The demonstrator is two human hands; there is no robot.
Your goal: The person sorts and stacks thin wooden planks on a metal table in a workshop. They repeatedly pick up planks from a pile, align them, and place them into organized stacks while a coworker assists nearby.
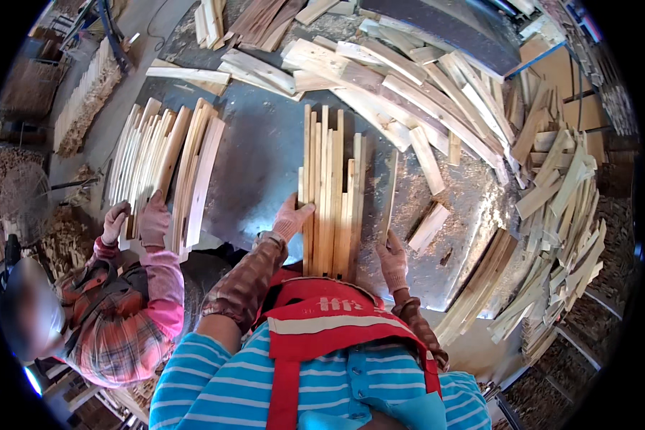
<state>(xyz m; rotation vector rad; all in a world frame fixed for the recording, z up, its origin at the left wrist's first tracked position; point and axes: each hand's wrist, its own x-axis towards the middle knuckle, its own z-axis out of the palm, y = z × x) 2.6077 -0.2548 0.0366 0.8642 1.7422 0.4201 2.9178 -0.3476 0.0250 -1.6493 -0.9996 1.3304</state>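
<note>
A row of wooden strips [330, 193] of uneven lengths stands side by side on the dark worktable in front of my body. Against its left edge rests my gloved left hand [292, 218], its fingers stretched along the side and its thumb apart, touching the outer strip. To the right of the row, my gloved right hand [393, 265] is closed on the near end of a thin wooden strip [390, 190]. That strip points away from me, apart from the row.
Left of me, a co-worker's gloved hands [153, 218] touch another row of strips [158, 150]. Loose boards [401, 79] are heaped across the far side, with a tall pile of offcuts [559, 229] at right. A short block [428, 227] lies among sawdust on the worktable [254, 158].
</note>
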